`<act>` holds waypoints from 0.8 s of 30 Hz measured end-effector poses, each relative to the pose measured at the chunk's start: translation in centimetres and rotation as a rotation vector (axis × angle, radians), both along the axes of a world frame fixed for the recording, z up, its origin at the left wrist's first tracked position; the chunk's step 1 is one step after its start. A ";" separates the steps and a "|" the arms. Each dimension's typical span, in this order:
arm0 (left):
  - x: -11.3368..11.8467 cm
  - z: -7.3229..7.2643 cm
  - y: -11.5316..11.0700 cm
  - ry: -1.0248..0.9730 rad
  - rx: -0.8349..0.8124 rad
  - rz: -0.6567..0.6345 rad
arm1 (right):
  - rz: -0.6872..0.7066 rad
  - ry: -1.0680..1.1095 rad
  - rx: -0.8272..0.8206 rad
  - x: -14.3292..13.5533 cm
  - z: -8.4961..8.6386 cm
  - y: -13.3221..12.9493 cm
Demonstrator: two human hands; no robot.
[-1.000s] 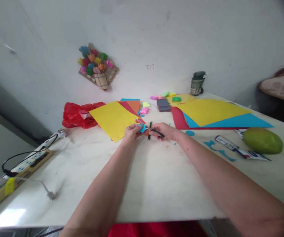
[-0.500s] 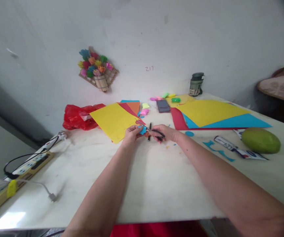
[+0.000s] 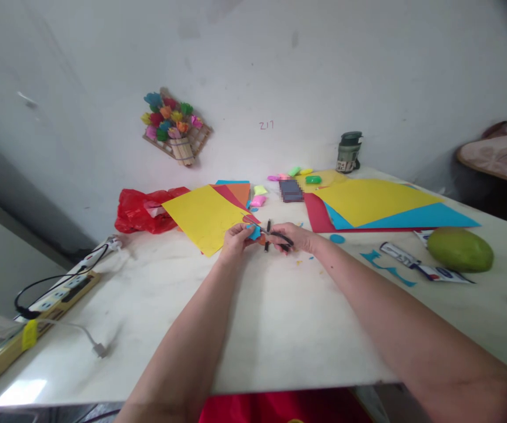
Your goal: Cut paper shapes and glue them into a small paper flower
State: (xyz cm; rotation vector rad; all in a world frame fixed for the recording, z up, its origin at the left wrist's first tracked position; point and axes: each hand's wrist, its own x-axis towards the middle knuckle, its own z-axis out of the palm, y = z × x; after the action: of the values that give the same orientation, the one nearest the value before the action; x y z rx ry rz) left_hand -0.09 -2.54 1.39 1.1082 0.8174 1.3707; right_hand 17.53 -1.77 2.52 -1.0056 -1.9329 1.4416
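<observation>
Pinched in my left hand is a small piece of blue paper. My right hand is closed round the black handles of a pair of scissors, whose blades point left toward the blue paper. Whether the blades touch the paper is hard to make out. A black pen lies on the table behind the scissors. Large yellow paper lies just beyond my left hand. A round blue paper piece rests right of my right wrist, with tiny scraps near it.
Yellow paper covers blue and red sheets at the right. A green mango, a glue tube and blue offcuts lie nearer. A red plastic bag and a power strip are left; a bottle stands behind.
The camera view has shifted slightly. Both hands keep their places, still holding the blue paper and the scissors.
</observation>
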 end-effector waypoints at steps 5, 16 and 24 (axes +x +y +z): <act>0.0 -0.2 0.1 -0.006 0.002 -0.003 | -0.010 0.009 0.003 0.1 -0.3 0.2; -0.2 -0.4 0.3 0.001 0.008 -0.018 | -0.037 -0.005 0.019 0.1 -0.5 0.3; -0.2 -0.1 0.0 0.071 0.008 -0.061 | -0.010 -0.011 0.017 0.4 0.2 -0.2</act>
State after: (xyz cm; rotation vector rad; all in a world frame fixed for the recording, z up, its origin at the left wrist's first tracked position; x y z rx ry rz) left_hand -0.29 -2.50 1.25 1.1838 0.8237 1.2914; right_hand 17.92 -1.95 2.73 -1.0157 -1.9419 1.4148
